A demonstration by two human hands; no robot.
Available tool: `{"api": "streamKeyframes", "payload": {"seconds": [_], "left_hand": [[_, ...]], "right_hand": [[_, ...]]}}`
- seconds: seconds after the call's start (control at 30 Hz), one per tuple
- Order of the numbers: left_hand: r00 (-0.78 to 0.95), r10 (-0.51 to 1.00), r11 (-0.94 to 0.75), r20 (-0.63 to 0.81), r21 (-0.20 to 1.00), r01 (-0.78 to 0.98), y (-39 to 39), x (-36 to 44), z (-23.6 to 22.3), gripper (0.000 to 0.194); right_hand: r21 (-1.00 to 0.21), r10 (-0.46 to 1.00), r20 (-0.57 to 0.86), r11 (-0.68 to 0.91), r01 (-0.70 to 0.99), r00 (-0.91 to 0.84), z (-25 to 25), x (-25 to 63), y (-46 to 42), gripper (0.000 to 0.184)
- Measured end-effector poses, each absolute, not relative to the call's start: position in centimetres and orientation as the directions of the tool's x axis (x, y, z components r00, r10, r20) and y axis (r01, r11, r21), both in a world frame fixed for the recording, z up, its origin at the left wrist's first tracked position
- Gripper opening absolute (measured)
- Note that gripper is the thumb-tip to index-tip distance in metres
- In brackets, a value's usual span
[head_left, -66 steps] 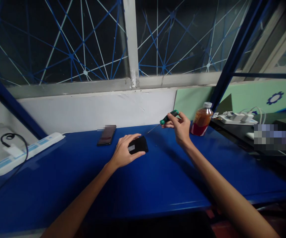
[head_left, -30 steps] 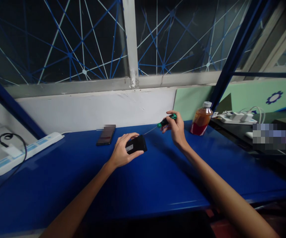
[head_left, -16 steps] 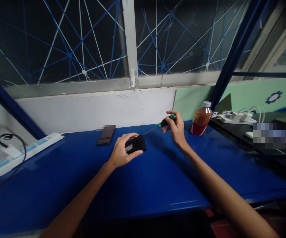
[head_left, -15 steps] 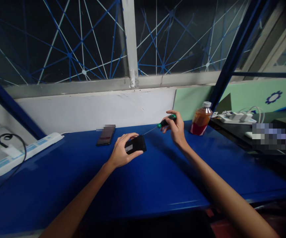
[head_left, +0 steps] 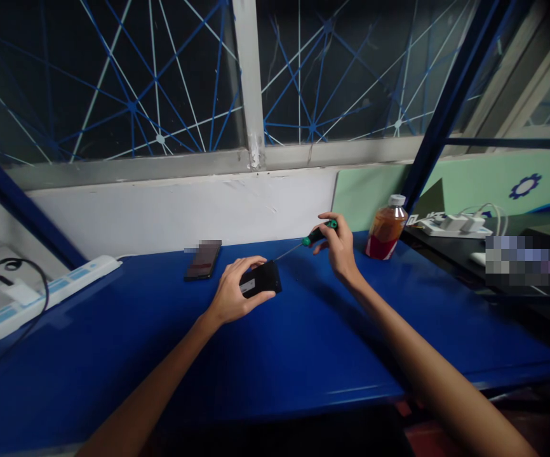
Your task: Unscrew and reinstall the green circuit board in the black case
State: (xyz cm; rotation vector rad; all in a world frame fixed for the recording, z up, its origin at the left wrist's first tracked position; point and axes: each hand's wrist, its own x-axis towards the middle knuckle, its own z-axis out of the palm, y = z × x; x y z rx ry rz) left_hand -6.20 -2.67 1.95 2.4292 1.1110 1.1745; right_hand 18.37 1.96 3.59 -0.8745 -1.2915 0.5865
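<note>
My left hand (head_left: 234, 289) is closed around a black rectangular box (head_left: 264, 278) with a small pale label, thumb along its near edge and fingers at the far side. What kind of device it is I cannot make out. In my right hand (head_left: 340, 246) is a screwdriver (head_left: 319, 235) with a green and black handle, gripped between thumb and fingers. Its thin metal shaft slants down to the left, and the tip meets or nearly meets the box's far right corner. Whether a screw sits there is too small to see.
A dark phone (head_left: 203, 260) lies behind my left hand on the blue table (head_left: 275, 355). To the right stands a bottle (head_left: 387, 228) of amber drink. A white power strip (head_left: 49, 298) with a black cable runs along the left; another strip (head_left: 458, 227) is at the right.
The screwdriver's handle has turned or tilted slightly in my right fingers. My left hand and the box stay almost where they were.
</note>
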Motion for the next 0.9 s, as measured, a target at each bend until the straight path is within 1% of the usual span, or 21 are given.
{"api": "streamKeyframes", "payload": {"seconds": [0.1, 0.27, 0.33, 0.53, 0.6, 0.77, 0.83, 0.9], "left_hand": [[0.391, 0.716, -0.688, 0.578, 0.488, 0.538, -2.67, -6.22, 1.92, 0.052], [0.398, 0.717, -0.689, 0.573, 0.491, 0.533, -2.75, -6.25, 2.06, 0.051], [0.398, 0.718, -0.688, 0.571, 0.494, 0.532, -2.76, -6.26, 2.07, 0.051], [0.397, 0.715, -0.691, 0.576, 0.498, 0.524, -2.65, -6.31, 1.85, 0.052], [0.397, 0.714, -0.692, 0.576, 0.498, 0.522, -2.61, -6.33, 1.8, 0.053], [0.398, 0.718, -0.688, 0.571, 0.495, 0.53, -2.63, -6.33, 1.82, 0.053], [0.398, 0.718, -0.688, 0.57, 0.495, 0.531, -2.64, -6.33, 1.84, 0.053], [0.398, 0.719, -0.687, 0.57, 0.498, 0.529, -2.65, -6.33, 1.87, 0.053]], "right_hand": [[-0.808, 0.787, 0.586, 0.585, 0.072, 0.194, 3.55, 18.25, 1.92, 0.027], [-0.786, 0.736, 0.618, 0.585, 0.199, 0.276, 3.66, 17.96, 1.6, 0.028], [-0.788, 0.735, 0.616, 0.573, 0.226, 0.283, 3.61, 18.08, 1.68, 0.027], [-0.808, 0.79, 0.587, 0.584, 0.072, 0.178, 3.28, 18.52, 2.19, 0.028], [-0.805, 0.785, 0.592, 0.586, 0.092, 0.183, 3.3, 18.38, 2.07, 0.028], [-0.791, 0.746, 0.612, 0.572, 0.218, 0.263, 3.58, 17.97, 1.42, 0.029], [-0.792, 0.753, 0.61, 0.574, 0.207, 0.245, 3.6, 18.02, 1.38, 0.026], [-0.8, 0.774, 0.6, 0.583, 0.144, 0.203, 3.55, 18.17, 1.54, 0.024]]}}
